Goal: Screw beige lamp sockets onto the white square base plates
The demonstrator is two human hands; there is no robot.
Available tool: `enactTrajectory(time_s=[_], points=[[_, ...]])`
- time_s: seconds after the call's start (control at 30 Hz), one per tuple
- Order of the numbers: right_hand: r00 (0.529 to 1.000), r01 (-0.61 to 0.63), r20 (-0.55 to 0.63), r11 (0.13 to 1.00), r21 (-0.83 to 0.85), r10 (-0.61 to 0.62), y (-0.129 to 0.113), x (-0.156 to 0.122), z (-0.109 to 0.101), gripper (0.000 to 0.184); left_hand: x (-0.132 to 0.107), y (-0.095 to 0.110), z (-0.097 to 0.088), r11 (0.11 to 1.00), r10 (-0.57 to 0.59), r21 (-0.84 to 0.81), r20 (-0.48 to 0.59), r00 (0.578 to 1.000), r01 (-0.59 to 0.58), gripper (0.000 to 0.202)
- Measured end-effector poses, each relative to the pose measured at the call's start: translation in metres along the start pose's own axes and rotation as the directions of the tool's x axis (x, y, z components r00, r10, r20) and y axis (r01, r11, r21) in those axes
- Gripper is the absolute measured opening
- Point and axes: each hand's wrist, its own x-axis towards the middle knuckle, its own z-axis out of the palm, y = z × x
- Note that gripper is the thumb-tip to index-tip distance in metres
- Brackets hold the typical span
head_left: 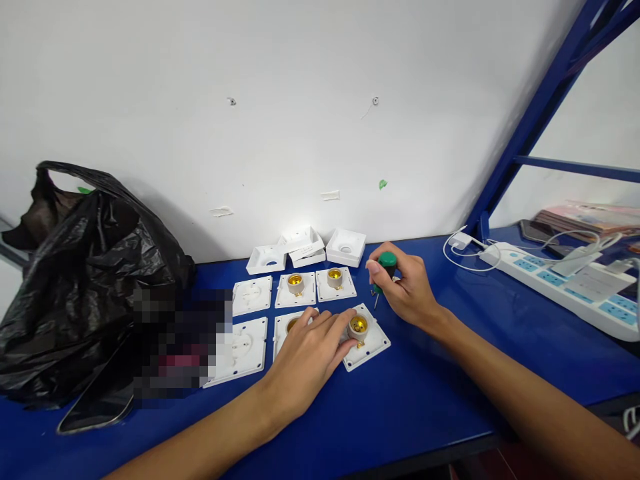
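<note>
My right hand [413, 290] is closed around a screwdriver [387, 261] with a green and black handle, its shaft pointing down above the table. Small screws seem to lie near its tip, too small to make out well. My left hand [307, 353] pinches the side of a lamp holder [359, 327] with a brass-coloured inside, on a square white plate [373, 348]. Beneath my left fingers is a second holder [291, 325], partly hidden. Two more lamp holders, one left [295, 283] and one right [335, 277], sit upright on their plates behind.
White plates without holders [251, 295] lie on the blue table [400, 400], left of the others. White square covers [345, 247] are stacked by the wall. A black plastic bag [100, 267] and a phone [100, 397] are left; a power strip [565, 287] with cables is right.
</note>
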Motion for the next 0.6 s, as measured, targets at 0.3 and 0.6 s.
enactTrajectory(time_s=[0.3, 0.6], points=[[1.000, 0.007, -0.012, 1.000, 0.001, -0.007, -0.0010, 0.0007, 0.0008, 0.032, 0.0001, -0.0014, 0.0007, 0.997, 0.014, -0.070, 0.010, 1.000, -0.013, 0.020], [0.999, 0.031, -0.027, 0.999, -0.008, -0.031, 0.0001, 0.0003, -0.0009, 0.033, 0.0006, -0.0034, -0.0081, 0.982, 0.145, -0.120, 0.013, 0.989, -0.143, 0.026]])
